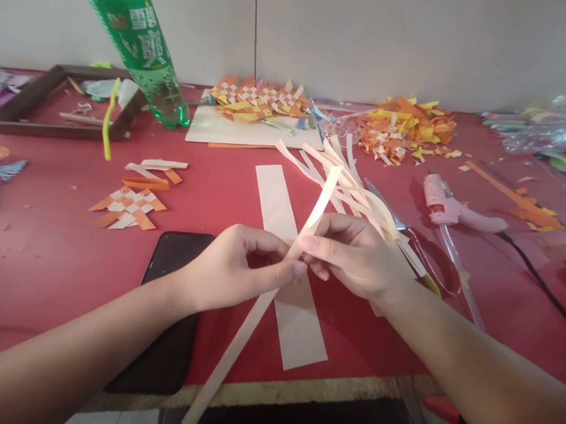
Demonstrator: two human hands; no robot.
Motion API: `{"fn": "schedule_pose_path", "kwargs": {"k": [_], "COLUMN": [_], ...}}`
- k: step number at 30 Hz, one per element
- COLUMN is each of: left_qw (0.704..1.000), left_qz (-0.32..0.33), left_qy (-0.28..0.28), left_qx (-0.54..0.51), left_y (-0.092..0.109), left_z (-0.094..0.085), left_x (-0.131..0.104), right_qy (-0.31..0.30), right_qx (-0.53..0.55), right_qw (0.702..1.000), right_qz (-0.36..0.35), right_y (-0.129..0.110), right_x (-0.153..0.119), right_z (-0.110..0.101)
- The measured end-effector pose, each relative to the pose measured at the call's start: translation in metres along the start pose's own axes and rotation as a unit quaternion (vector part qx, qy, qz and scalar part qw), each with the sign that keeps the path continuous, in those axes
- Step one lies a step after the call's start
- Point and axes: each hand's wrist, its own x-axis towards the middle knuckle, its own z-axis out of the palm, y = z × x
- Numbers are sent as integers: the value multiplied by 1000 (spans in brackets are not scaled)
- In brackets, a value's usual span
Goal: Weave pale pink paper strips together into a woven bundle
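A long narrow pale paper strip (241, 337) runs diagonally from the table's front edge up between both hands. My left hand (262, 267) pinches it near its middle, thumb on top. Close beside it, my right hand (341, 251) grips the same strip higher up, leaving its upper end free. Under the hands a wider pale paper strip (300, 327) lies on the red table (237, 204). Behind my right hand is a loose bundle of narrow pale strips (353, 177), next to scissors (430, 260) partly covered by strips.
A black phone (167, 350) lies under my left forearm. Around are a woven orange-white paper piece (130, 205), a tilted green bottle (144, 52), a dark frame (58, 130), a pink glue gun (441, 202) with its cord, and a folded paper pile (406, 126).
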Motion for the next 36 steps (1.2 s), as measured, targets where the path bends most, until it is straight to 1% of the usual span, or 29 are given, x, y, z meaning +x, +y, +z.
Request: {"fn": "schedule_pose_path", "kwargs": {"k": [2, 4, 9, 15, 19, 24, 30, 36], "left_qw": [1000, 1000, 999, 999, 999, 1000, 1000, 999], "left_qz": [8, 16, 27, 27, 29, 23, 19, -2], "left_qy": [6, 5, -10, -13, -17, -9, -17, -18], "left_qx": [-4, -4, -15, -27, -25, -14, 6, 30], "left_y": [1, 2, 0, -2, -1, -1, -2, -1], "left_z": [0, 0, 0, -1, -1, -1, -3, -2], "left_x": [0, 1, 0, -2, 0, 0, -1, 0], "right_qy": [-18, -22, -17, 6, 8, 12, 52, 41], "right_qx": [-13, -21, -11, 5, 10, 13, 37, 5], "right_qw": [1000, 1000, 1000, 1000, 999, 999, 998, 999], "right_qz": [-7, -4, 11, 27, 30, 34, 26, 12], "right_y": [1, 2, 1, 0, 0, -1, -4, -3], "right_x": [1, 1, 1, 0, 0, 0, 3, 2], "right_z": [1, 1, 0, 1, 1, -2, -7, -2]}}
